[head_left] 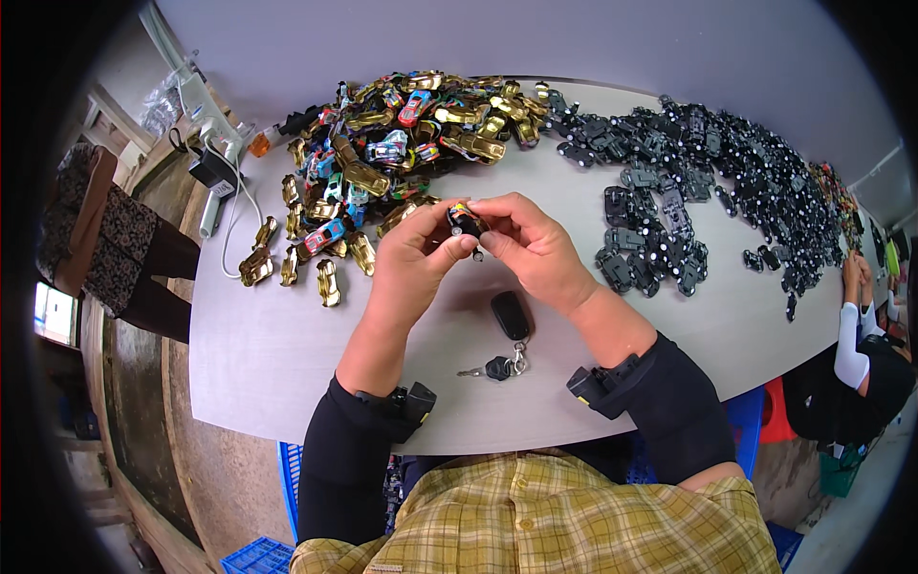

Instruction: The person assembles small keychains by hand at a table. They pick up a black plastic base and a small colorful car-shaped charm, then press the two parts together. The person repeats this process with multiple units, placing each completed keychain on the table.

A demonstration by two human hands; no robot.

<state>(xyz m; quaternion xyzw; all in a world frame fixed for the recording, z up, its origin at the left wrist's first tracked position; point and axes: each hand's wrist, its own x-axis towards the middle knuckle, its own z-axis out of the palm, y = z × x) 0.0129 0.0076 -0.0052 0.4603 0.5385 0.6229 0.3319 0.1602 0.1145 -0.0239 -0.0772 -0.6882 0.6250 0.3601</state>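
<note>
A set of keys point(504, 364) with a black fob point(511, 315) lies on the grey table point(287, 354). A white power strip point(212, 115) stays at the far left edge, near a blue crate point(251, 557).

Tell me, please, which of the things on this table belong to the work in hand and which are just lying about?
In use:
left hand and right hand, together holding a small toy car
pile of coloured car bodies
pile of black chassis

Lying about:
key fob
keys
white tool with cable
</note>
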